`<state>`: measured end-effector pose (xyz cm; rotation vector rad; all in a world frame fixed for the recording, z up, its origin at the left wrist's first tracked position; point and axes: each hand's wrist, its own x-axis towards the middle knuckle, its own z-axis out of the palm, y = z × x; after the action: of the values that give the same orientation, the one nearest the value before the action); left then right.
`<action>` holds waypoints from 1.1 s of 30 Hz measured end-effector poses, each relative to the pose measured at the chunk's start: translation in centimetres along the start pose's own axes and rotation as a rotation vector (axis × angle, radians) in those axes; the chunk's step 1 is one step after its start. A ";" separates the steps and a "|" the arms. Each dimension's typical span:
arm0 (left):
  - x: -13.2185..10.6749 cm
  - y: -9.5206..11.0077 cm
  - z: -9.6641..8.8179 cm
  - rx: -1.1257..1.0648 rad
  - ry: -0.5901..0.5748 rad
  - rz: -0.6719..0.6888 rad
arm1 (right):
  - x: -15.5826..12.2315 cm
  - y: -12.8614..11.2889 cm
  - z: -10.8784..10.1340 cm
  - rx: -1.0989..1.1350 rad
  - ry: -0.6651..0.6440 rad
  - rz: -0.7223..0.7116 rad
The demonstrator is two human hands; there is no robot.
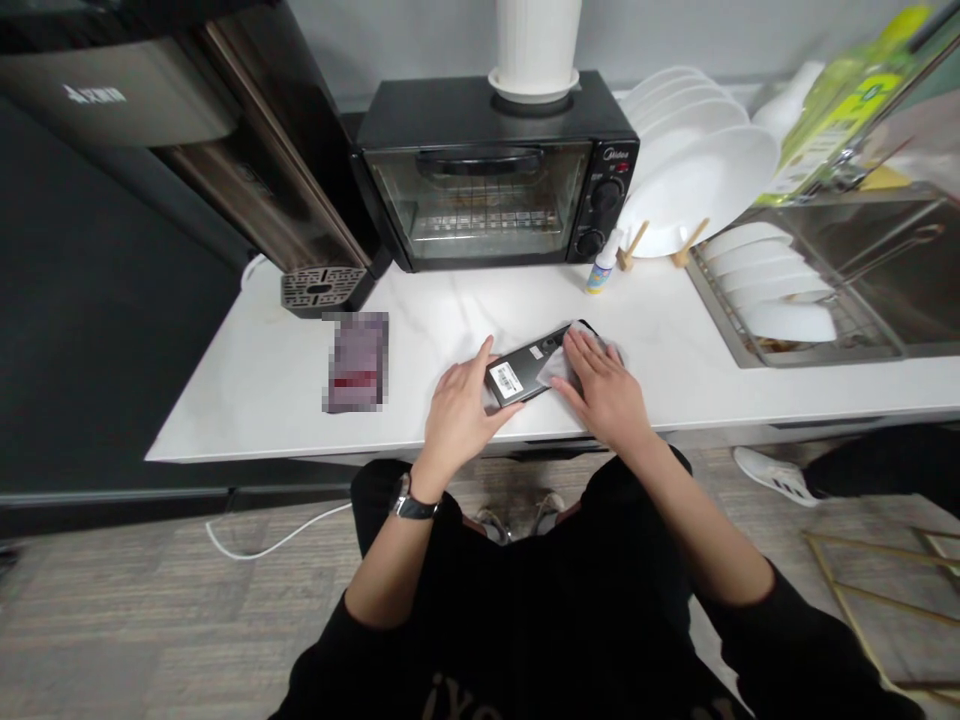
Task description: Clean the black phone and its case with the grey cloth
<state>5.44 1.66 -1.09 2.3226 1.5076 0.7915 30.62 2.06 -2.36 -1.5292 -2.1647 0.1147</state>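
Note:
A dark phone (529, 364) lies back side up on the white counter, slanting up to the right, with white label stickers on its back. My left hand (459, 408) grips its left end, thumb and fingers at opposite edges. On its right half my right hand (600, 385) presses a thin whitish wipe (556, 373), fingers together and laid over it. The hand and wipe hide much of that end and part of the camera area. Behind the phone stands a small spray bottle (601, 268) with a blue and yellow label.
A black toaster oven (487, 120) bears a white pot (536, 45). Left are a drink dispenser (247, 150) and a pixelated purple item (358, 360). Right are racked plates (694, 190) and a sink rack of bowls (787, 310). Someone's shoe (772, 473) shows below.

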 end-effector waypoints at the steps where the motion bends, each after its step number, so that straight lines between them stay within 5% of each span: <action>1: 0.0 0.0 0.0 0.003 -0.002 -0.001 | 0.7 -0.1 0.3 -0.014 0.016 0.029; 5: -0.1 -0.5 0.1 0.004 -0.011 0.020 | 2.1 -3.9 1.6 0.027 -0.054 -0.104; 9: -0.4 -0.9 0.0 0.027 -0.034 0.033 | 0.2 -7.2 1.6 0.144 -0.175 -0.337; 14: -0.2 -0.3 -0.2 -0.008 -0.017 0.015 | -1.9 -3.1 -0.2 0.120 -0.142 -0.229; 18: 0.0 0.1 -0.2 0.004 -0.005 -0.005 | -0.1 0.4 -0.4 -0.002 -0.031 -0.007; 21: 0.0 -0.1 -0.1 0.000 -0.004 -0.005 | 1.6 -0.8 0.6 -0.017 -0.011 0.037; 27: -0.3 -0.9 0.0 0.027 -0.042 0.021 | 0.2 -7.3 1.8 0.139 -0.166 -0.332; 30: -0.3 -0.7 0.0 0.030 -0.034 0.001 | -1.6 -6.5 0.9 0.131 -0.160 -0.325; 33: -0.1 -0.3 -0.1 0.018 -0.012 0.014 | -1.8 -2.8 -0.1 0.064 -0.087 -0.161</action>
<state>5.14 1.65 -1.20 2.3490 1.5010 0.7699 28.67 -0.65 -1.94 -1.3323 -2.3197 0.1980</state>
